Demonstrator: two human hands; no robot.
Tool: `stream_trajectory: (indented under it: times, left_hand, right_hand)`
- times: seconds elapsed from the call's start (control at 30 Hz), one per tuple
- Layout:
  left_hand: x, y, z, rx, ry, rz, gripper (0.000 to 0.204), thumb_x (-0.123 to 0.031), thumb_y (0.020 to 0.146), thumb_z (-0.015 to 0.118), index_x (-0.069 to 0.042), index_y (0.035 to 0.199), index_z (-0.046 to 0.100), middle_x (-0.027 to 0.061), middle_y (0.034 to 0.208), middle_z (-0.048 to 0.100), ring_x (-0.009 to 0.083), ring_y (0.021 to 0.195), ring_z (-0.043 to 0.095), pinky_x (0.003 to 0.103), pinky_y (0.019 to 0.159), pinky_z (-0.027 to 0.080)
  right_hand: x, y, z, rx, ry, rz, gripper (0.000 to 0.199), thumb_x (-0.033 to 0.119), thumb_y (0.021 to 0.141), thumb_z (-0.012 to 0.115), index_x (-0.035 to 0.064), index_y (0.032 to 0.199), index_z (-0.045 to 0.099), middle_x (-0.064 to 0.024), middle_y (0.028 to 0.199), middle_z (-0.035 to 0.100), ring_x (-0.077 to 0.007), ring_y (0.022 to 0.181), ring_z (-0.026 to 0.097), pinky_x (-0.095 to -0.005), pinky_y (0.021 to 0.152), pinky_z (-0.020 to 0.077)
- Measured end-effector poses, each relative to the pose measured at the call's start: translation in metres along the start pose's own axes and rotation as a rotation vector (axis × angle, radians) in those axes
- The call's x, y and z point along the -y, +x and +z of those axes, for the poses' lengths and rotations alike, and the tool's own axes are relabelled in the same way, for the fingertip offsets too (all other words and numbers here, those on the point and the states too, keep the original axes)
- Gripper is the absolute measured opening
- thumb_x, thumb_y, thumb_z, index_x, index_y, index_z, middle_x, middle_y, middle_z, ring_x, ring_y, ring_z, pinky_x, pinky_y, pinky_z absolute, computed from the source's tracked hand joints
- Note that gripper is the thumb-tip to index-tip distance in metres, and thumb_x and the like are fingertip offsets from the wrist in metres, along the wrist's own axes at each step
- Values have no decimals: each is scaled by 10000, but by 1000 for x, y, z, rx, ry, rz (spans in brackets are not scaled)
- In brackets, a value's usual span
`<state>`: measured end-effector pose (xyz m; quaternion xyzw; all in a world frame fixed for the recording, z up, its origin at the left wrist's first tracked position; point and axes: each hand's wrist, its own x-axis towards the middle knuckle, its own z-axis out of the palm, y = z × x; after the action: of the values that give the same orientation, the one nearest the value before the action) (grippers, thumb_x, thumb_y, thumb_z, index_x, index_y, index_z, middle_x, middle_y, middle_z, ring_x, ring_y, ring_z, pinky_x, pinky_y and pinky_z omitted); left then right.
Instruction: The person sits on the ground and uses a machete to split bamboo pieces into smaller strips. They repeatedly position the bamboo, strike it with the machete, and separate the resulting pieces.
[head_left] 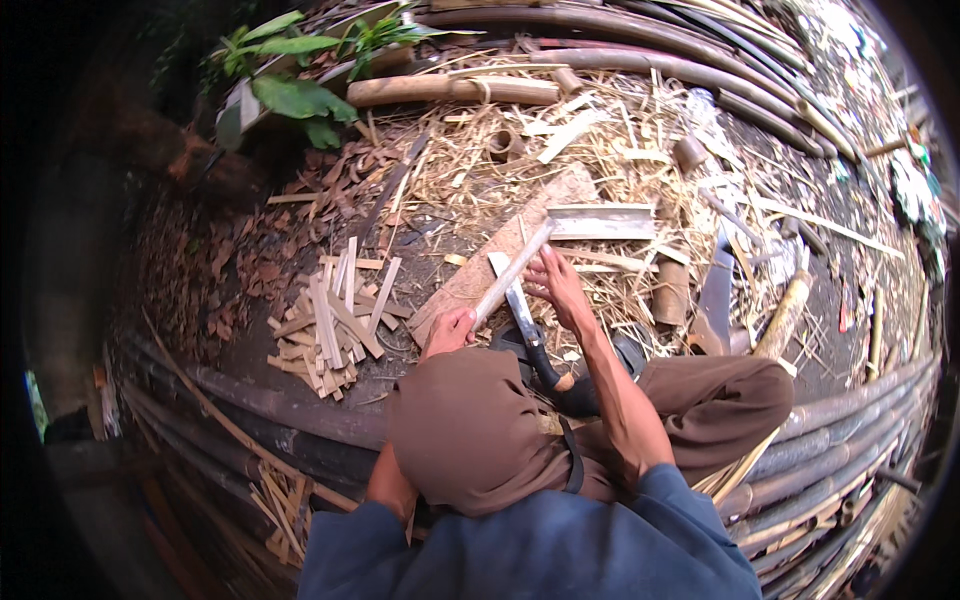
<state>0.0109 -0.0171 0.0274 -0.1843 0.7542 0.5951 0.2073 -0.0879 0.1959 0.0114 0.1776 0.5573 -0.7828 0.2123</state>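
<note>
My left hand [449, 331] grips the near end of a long pale bamboo strip [515, 272]. The strip slants up to the right over a flat wooden board [480, 275] on the ground. My right hand [556, 286] holds the strip near its middle, fingers stretched along it. Just below the strip, between my hands, a knife [527, 325] with a dark handle lies blade pointing away from me. My knees in brown trousers [470, 420] fill the space below the hands.
A heap of short cut bamboo slats [330, 322] lies left of the board. A wide flat blade [601, 222] and a dark machete [714, 300] lie to the right among shavings and bamboo tube sections [670, 292]. Long bamboo poles [280, 405] run under me. Green plants [295, 95] stand far left.
</note>
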Motion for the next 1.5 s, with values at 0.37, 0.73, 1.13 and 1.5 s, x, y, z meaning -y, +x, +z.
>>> stream_trajectory:
  times: [0.37,0.73,1.13,1.5]
  left_hand:
    - [43,10,32,-67,-117,-77,252,-272,969,553,-42,894,625,-6,626,559,75,507,506,241,453,394]
    - [199,-9,-163,-1132,413,147,365,-283,952,549,19,1157,550,172,965,594,244,815,606,353,705,493]
    - [130,3,-77,-606,-165,87,497,-358,962,530,47,1247,489,209,1182,562,282,1065,593,371,901,479]
    - [-20,78,37,377,-975,-28,817,-666,939,317,34,1347,425,250,1289,515,329,1130,571,440,996,447]
  right_hand:
    - [-6,-15,8,30,-367,-342,336,312,950,580,-20,940,628,-55,731,602,-121,711,571,-305,657,474]
    - [-107,-34,-69,-275,-860,-577,210,166,925,537,21,1036,641,-234,849,642,-383,782,636,-421,702,497]
    - [-37,129,-48,-640,-507,-548,355,240,847,525,9,1070,677,-233,905,687,-399,872,666,-437,819,511]
    - [20,-69,15,-33,-212,-373,284,240,930,597,6,1036,717,-77,871,718,-115,761,623,-265,685,514]
